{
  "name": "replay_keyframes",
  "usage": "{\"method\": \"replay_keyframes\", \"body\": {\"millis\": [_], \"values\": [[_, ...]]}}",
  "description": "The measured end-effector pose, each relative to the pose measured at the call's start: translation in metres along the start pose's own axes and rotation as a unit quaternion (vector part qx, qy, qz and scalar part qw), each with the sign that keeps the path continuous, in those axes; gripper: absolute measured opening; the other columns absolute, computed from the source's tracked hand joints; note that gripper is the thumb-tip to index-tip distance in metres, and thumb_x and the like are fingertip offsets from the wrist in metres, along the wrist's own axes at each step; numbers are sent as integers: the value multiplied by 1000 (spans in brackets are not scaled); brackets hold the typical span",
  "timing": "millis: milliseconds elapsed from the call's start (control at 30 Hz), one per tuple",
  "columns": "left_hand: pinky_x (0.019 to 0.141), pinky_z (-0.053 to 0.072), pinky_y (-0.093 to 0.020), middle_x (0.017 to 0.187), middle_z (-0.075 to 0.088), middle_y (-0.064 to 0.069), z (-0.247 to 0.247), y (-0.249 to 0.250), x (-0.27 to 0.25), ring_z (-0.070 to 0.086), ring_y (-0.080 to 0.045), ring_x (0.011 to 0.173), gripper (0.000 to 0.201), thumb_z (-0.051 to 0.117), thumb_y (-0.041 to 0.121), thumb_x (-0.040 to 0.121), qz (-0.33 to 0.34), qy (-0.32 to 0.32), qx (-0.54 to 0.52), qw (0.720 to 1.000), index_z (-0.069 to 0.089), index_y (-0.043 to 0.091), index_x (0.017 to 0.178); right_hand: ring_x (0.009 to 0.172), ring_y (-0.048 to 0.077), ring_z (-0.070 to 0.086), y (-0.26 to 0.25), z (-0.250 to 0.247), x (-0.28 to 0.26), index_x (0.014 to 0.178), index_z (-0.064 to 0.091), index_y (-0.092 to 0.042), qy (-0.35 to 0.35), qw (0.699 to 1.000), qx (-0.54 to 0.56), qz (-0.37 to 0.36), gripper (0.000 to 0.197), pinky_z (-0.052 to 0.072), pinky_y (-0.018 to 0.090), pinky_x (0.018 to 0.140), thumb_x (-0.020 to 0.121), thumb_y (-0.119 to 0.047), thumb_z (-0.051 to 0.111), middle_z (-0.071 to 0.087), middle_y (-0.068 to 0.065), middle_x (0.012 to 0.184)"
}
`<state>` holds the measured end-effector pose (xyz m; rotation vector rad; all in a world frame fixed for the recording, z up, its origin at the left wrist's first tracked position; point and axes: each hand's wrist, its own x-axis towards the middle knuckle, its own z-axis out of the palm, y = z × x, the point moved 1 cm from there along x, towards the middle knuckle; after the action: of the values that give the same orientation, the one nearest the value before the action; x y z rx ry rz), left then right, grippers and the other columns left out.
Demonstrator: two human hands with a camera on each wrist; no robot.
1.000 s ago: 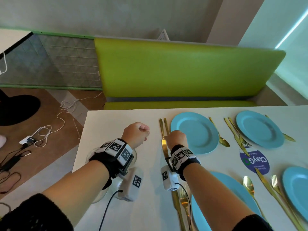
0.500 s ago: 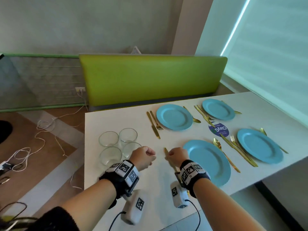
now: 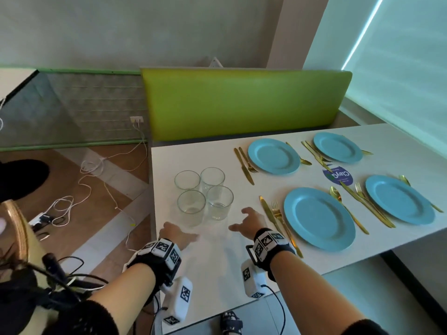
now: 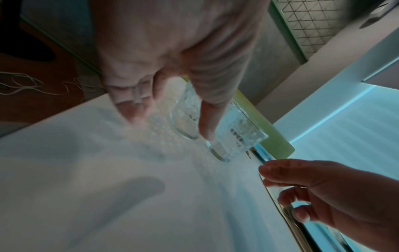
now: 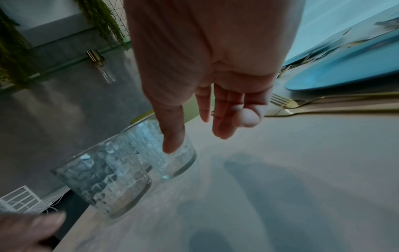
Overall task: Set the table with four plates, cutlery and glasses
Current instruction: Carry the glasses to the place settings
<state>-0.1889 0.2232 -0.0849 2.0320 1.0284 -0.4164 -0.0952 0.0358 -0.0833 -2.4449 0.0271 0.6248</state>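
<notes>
Several clear glasses stand in a tight cluster on the white table, left of the settings. Several blue plates, among them the near one, lie with gold knives, forks and spoons beside them. My left hand hovers just in front of the near left glass, fingers spread and empty. My right hand is beside the near right glass, fingers loosely extended and empty. In the wrist views the left hand and the right hand are open close to the glasses.
A green bench backrest runs along the table's far side. A blue round sticker lies between the plates. White cables trail over the wooden floor at left. A gold knife and fork lie right of my right hand.
Both hands were fists, the right one by the near knife; they have now opened and moved toward the glasses. The camera pulled back and now shows all the settings.
</notes>
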Motion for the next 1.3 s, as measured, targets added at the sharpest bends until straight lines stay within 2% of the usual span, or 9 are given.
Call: {"method": "replay_keyframes", "body": {"millis": [67, 133, 233, 300, 433, 600, 800, 1000, 1300], "values": [[101, 43, -35, 139, 46, -19, -3, 4, 10, 47, -31, 128, 99, 86, 33, 62, 38, 46, -65, 996, 32, -3, 138, 124, 24, 49, -7, 7, 6, 139, 37, -16, -6, 1000, 18, -6, 83, 43, 34, 104, 70, -33, 81, 51, 11, 134], [103, 41, -34, 138, 47, -17, -1, 7, 21, 46, -29, 128, 97, 87, 24, 60, 64, 62, -105, 991, 35, 0, 138, 128, 24, 45, -12, 14, 13, 143, 30, -15, -5, 1000, 22, -19, 92, 40, 34, 107, 68, -33, 82, 47, 11, 138], [103, 42, -38, 135, 50, -14, 5, 10, 32, 48, -29, 124, 100, 89, 25, 53, 94, 59, -131, 985, 37, 4, 136, 128, 22, 45, -19, 22, 22, 144, 27, -15, 3, 999, 25, -46, 98, 38, 31, 105, 66, -34, 83, 46, 9, 139], [107, 40, -40, 140, 47, -13, 9, 9, 39, 46, -29, 128, 107, 89, 27, 53, 108, 58, -145, 982, 32, 8, 141, 127, 22, 45, -24, 26, 28, 142, 29, -16, 13, 997, 40, -61, 98, 38, 30, 104, 64, -33, 84, 47, 7, 138], [111, 35, -35, 146, 43, -8, 13, 10, 48, 40, -26, 135, 106, 88, 22, 60, 130, 56, -175, 974, 27, 15, 146, 122, 21, 49, -28, 34, 39, 137, 36, -17, 41, 994, 70, -76, 94, 40, 28, 100, 59, -32, 87, 53, 3, 131], [105, 40, -31, 140, 50, -3, 15, 9, 51, 48, -22, 128, 92, 88, 17, 60, 157, 61, -202, 965, 39, 18, 138, 118, 19, 53, -26, 40, 44, 130, 43, -17, 62, 991, 80, -86, 83, 40, 22, 93, 61, -28, 86, 57, 1, 127], [98, 42, -27, 135, 54, -2, 17, 9, 44, 53, -22, 123, 84, 86, 18, 59, 179, 56, -177, 966, 45, 18, 132, 113, 20, 54, -22, 36, 38, 125, 45, -18, 82, 991, 75, -73, 77, 43, 24, 88, 60, -30, 84, 58, 2, 123], [94, 37, -21, 133, 56, -2, 26, 42, 23, 53, -20, 122, 86, 87, 21, 59, 226, 17, -151, 962, 45, 18, 133, 112, 23, 53, -3, -20, 28, 124, 45, -16, 137, 985, 96, -37, 75, 43, 27, 90, 61, -29, 83, 57, 5, 121], [89, 39, -21, 128, 59, -5, 62, 161, -7, 55, -23, 118, 82, 86, 26, 61, 328, -27, -121, 937, 45, 15, 131, 115, 27, 52, 58, -153, 38, 121, 46, -15, 257, 959, 116, 38, 70, 43, 29, 91, 65, -33, 82, 57, 10, 123]]}}
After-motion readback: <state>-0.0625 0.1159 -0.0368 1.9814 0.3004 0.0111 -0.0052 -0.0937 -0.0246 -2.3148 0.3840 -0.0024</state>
